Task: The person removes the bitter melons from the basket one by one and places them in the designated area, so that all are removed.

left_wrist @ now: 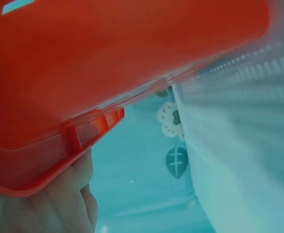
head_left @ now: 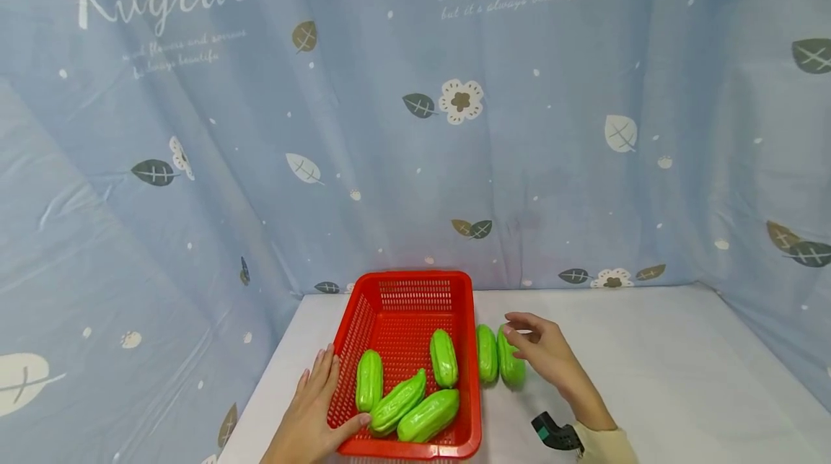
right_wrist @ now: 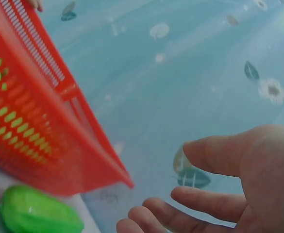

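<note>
My left hand (head_left: 314,406) rests at the left side of a red plastic basket (head_left: 475,363), fingers straight along the rim and thumb over the front corner. In the left wrist view, this hand (left_wrist: 59,204) touches the rim's edge. Several green ridged gourds lie in the basket, among them a front gourd (head_left: 428,416) and a left gourd (head_left: 369,381). My right hand (head_left: 545,348) hovers over two gourds beside the basket, the outer gourd (head_left: 512,363) partly hidden by its fingers. The right wrist view shows the right hand (right_wrist: 205,194) holding nothing, thumb and fingers apart.
The basket stands on a white table (head_left: 649,363). A blue curtain (head_left: 519,161) with leaf and flower prints hangs behind it and at both sides. A black wrist device (head_left: 555,433) sits by the right forearm.
</note>
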The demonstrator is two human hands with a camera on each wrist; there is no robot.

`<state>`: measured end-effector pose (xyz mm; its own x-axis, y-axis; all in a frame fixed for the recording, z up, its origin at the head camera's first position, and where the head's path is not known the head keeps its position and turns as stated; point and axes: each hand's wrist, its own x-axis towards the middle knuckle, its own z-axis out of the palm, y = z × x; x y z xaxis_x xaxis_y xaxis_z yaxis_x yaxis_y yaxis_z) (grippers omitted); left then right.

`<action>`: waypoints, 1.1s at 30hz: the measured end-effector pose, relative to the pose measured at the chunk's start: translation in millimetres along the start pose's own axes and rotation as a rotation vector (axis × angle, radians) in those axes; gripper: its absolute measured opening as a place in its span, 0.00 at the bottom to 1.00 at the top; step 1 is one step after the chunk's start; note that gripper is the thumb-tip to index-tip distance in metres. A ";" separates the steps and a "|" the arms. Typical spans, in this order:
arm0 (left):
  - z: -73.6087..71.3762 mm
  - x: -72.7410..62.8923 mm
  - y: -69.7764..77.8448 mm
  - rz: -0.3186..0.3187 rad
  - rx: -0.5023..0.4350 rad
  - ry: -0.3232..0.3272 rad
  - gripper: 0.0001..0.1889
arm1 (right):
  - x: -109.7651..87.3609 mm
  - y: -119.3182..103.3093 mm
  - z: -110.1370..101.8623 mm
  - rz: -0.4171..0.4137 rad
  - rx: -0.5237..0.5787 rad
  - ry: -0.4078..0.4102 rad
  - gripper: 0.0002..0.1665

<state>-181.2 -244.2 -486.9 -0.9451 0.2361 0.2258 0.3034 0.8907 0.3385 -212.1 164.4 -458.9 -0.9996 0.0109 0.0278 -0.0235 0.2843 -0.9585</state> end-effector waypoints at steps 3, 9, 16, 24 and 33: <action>-0.9 -0.9 -0.6 0.024 0.015 0.019 0.55 | 1.3 -11.9 6.5 -0.034 -0.011 -0.014 0.27; -1.9 1.0 -0.4 0.031 0.042 0.007 0.56 | 7.7 -37.1 21.3 -0.101 -0.004 -0.063 0.26; -1.2 3.6 2.1 0.022 0.076 -0.005 0.56 | 12.7 -56.6 35.1 -0.157 -0.009 -0.109 0.26; -3.8 1.6 4.2 0.061 0.168 0.056 0.53 | 20.9 -65.7 54.1 -0.190 -0.012 -0.185 0.28; -6.2 -11.0 1.7 0.036 0.120 0.026 0.50 | 28.0 -75.2 80.1 -0.189 -0.041 -0.236 0.27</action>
<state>-169.5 -247.7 -483.2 -0.9301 0.2597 0.2599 0.3186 0.9225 0.2182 -239.7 66.5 -408.8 -0.9542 -0.2675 0.1336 -0.2139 0.2985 -0.9301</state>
